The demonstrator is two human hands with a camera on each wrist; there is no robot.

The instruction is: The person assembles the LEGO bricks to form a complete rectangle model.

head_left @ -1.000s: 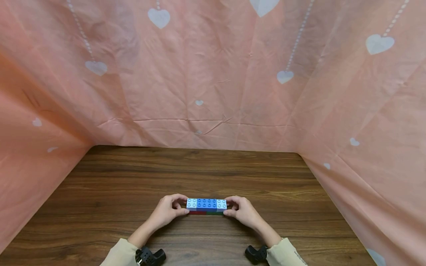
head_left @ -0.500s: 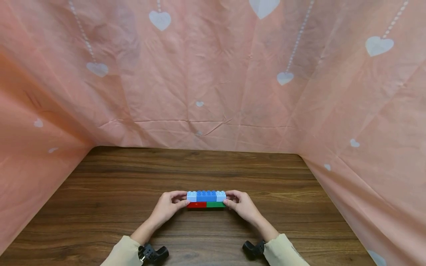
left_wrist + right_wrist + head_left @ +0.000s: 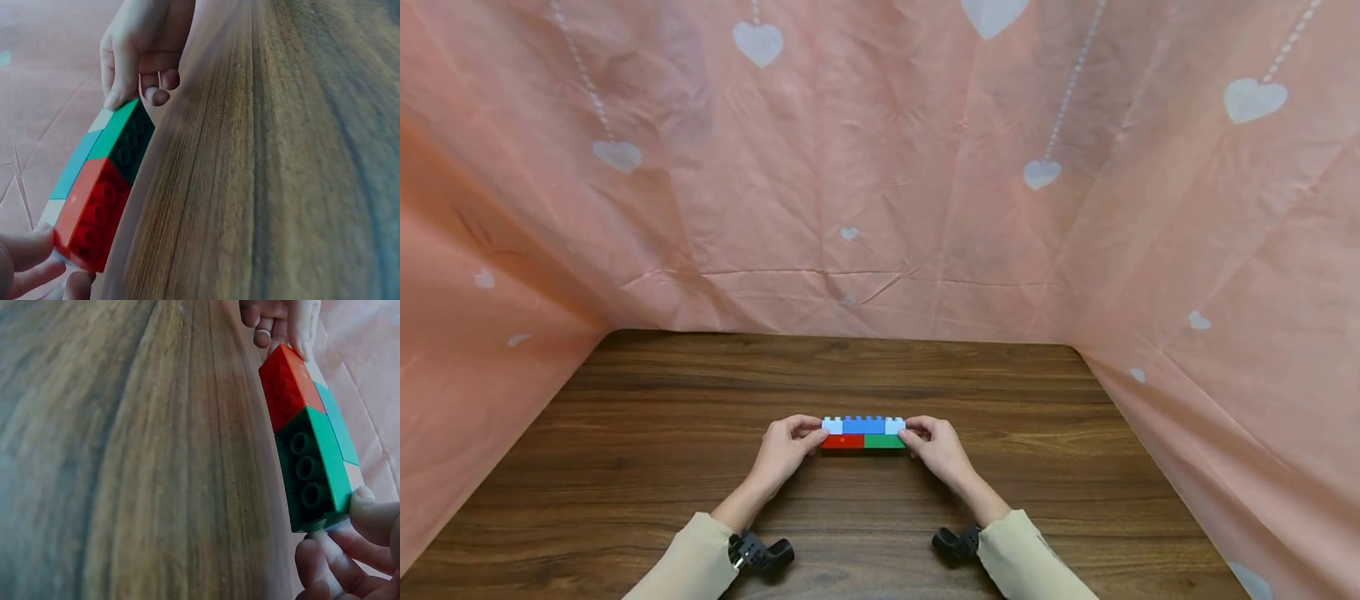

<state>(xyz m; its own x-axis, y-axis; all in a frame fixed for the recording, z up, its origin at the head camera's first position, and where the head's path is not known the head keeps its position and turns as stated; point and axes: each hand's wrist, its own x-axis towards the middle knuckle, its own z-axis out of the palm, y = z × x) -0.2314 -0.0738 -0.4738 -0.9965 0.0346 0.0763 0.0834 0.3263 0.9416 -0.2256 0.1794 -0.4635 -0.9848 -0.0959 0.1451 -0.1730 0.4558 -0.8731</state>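
Note:
Between my two hands, a bar of joined toy building bricks is held up off the table, its hollow underside showing in both wrist views. Its lower row is a red brick [image 3: 842, 442] beside a green brick [image 3: 884, 442]. On top sits a blue brick [image 3: 863, 426] with a pale blue brick at each end. My left hand [image 3: 780, 450] pinches the left end between thumb and fingers. The right end is pinched by my right hand [image 3: 942, 450] in the same way. In the left wrist view the red brick [image 3: 90, 215] is nearest.
The dark wooden table [image 3: 880, 517] spreads out below the hands. A pink curtain [image 3: 880, 167] with pale hearts hangs behind it and along both sides. Black wrist cameras [image 3: 763, 554] sit at the sleeves.
Both hands have moved forward with the brick bar. It has tipped back, so its front side with the red and green bricks now faces me and the stud tops show less.

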